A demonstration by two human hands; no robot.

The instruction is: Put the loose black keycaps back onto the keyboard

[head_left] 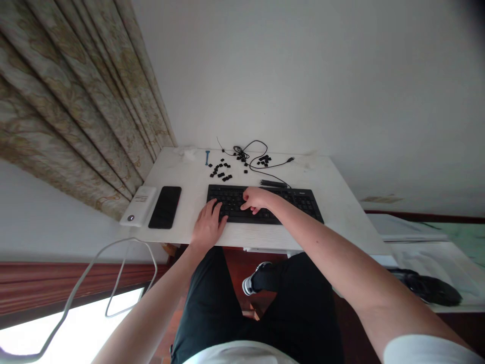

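Observation:
A black keyboard (303, 202) lies along the front of a white desk (341, 207). My left hand (208, 223) rests on its left end, fingers apart, holding nothing. Over the left-middle keys is my right hand (255, 198), its fingers bent and drawn together; whatever is between them, if anything, is too small to make out. Several loose black keycaps (221, 175) are scattered behind the keyboard, with more keycaps (265, 161) farther right. A black cable (261, 167) winds among them. A small blue tool (207, 157) lies at the back left.
To the left are a black phone (165, 207) and a white box (139, 206). A patterned curtain (83, 91) hangs at the left, and a grey cable (81, 280) loops below it. A wall stands behind the desk. Black shoes or bag (428, 287) sit at the lower right.

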